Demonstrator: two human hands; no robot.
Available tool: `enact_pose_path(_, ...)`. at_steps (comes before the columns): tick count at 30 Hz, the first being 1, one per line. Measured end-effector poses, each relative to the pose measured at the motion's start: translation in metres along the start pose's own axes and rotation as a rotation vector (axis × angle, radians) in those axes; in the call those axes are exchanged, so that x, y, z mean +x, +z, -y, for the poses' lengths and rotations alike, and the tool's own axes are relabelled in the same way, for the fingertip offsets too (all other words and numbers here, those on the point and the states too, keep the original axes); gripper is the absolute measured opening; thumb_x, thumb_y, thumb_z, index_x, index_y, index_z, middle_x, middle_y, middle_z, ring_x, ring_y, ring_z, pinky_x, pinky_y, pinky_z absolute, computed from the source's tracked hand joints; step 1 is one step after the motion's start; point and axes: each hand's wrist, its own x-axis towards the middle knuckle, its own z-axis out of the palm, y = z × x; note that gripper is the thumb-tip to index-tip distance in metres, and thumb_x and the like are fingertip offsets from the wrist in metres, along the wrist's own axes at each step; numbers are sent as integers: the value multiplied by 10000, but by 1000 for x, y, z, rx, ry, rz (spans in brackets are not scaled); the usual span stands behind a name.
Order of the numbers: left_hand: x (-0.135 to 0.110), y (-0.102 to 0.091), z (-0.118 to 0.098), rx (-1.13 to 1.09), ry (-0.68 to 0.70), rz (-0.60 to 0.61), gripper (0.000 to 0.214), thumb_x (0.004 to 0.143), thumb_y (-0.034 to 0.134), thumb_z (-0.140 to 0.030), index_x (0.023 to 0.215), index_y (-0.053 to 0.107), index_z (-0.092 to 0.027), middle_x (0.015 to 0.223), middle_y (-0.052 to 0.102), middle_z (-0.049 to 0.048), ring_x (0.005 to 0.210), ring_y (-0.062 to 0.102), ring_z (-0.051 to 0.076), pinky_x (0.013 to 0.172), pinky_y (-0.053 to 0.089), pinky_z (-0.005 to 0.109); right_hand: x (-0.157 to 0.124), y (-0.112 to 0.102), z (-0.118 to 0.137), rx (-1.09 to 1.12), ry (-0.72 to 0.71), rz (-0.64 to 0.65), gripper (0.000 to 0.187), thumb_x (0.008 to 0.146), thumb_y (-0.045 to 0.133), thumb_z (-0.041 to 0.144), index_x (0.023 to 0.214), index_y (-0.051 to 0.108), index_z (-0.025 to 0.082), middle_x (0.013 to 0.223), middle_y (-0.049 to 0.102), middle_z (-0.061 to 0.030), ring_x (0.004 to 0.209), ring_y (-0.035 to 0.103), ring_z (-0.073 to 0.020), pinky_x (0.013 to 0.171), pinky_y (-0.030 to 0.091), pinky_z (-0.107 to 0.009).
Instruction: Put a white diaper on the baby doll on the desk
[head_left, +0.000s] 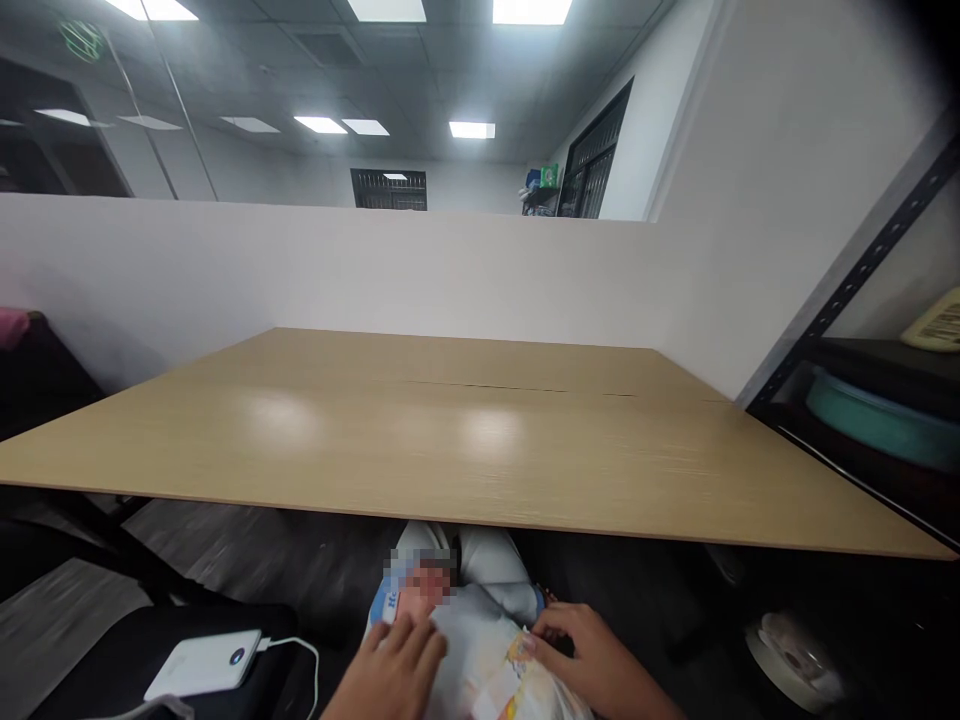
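I face a tan table point(450, 450) against a low white wall point(450, 270); beyond it, bright ceiling lights point(472, 130) shine, and a shelf point(874, 358) stands at my right.

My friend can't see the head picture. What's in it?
The right hand touches a pale printed bundle over a person's legs, the left hand nearby. Ahead is a tan table; a white device with a cable lies at left.
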Motion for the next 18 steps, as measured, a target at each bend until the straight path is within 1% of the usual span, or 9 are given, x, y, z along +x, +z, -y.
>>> enact_pose_path(2, 35, 12, -10, -168, 184, -27, 425, 991, 604, -554, 1266, 668, -237, 1234, 740, 110, 1065, 672, 286, 887, 471, 352, 3, 1, -1, 1, -31, -5, 264, 946, 640, 423, 842, 811, 250, 887, 796, -34, 888, 715, -264, 809, 509, -363)
enact_pose_path(3, 49, 21, -15, -256, 239, -47, 473, 972, 616, -607, 1277, 656, -247, 1213, 742, 96, 1024, 664, 263, 868, 465, 335, 5, 1, -2, 1, -44, -1, 262, 945, 644, 412, 836, 811, 241, 869, 790, -30, 863, 710, -248, 780, 500, -342)
enact_pose_path(5, 67, 39, -23, -368, 281, -88, 484, 958, 620, -652, 1246, 671, -267, 1149, 740, 80, 976, 635, 244, 833, 445, 323, 7, 2, -5, -2, -60, 0, 257, 942, 655, 396, 820, 807, 230, 824, 770, -21, 809, 695, -221, 725, 477, -312)
enact_pose_path(7, 71, 53, -26, -405, 286, -111, 458, 959, 622, -660, 1206, 698, -282, 1110, 726, 80, 972, 607, 245, 826, 423, 329, 10, 3, -12, -2, -62, -14, 253, 941, 661, 387, 811, 800, 220, 795, 751, -16, 780, 679, -206, 702, 463, -298)
enact_pose_path(9, 68, 60, -26, -428, 281, -106, 435, 956, 636, -653, 1195, 714, -298, 1108, 715, 76, 981, 593, 243, 843, 406, 339, 13, 5, -23, 7, -58, -37, 262, 949, 651, 387, 815, 789, 209, 782, 733, -14, 760, 665, -196, 692, 458, -293)
enact_pose_path(12, 64, 60, -24, -511, 229, -105, 392, 955, 656, -628, 1176, 723, -311, 1098, 715, 60, 998, 590, 240, 874, 391, 346, 21, 7, -42, 0, -41, -91, 313, 982, 602, 419, 828, 760, 196, 774, 704, -18, 728, 642, -190, 676, 459, -296)
enact_pose_path(14, 65, 57, -26, -590, 189, -112, 369, 968, 647, -611, 1120, 723, -284, 1062, 726, 58, 994, 596, 236, 876, 389, 347, 26, 7, -50, -17, -25, -124, 359, 1002, 565, 458, 826, 739, 198, 767, 688, -22, 727, 640, -197, 681, 472, -306)
enact_pose_path(16, 66, 53, -29, -671, 163, -124, 370, 989, 616, -598, 1057, 710, -247, 1008, 736, 64, 966, 603, 232, 861, 392, 349, 28, 6, -47, 9, -26, -115, 352, 1011, 551, 479, 908, 749, 206, 865, 721, -43, 810, 675, -217, 741, 512, -320)
enact_pose_path(18, 64, 45, -32, -737, 157, -142, 366, 1011, 581, -573, 1004, 698, -227, 960, 737, 73, 940, 608, 227, 849, 401, 353, 26, 4, -33, 69, -66, -68, 325, 1018, 557, 467, 1096, 758, 225, 1082, 749, -76, 1013, 699, -242, 898, 534, -343)
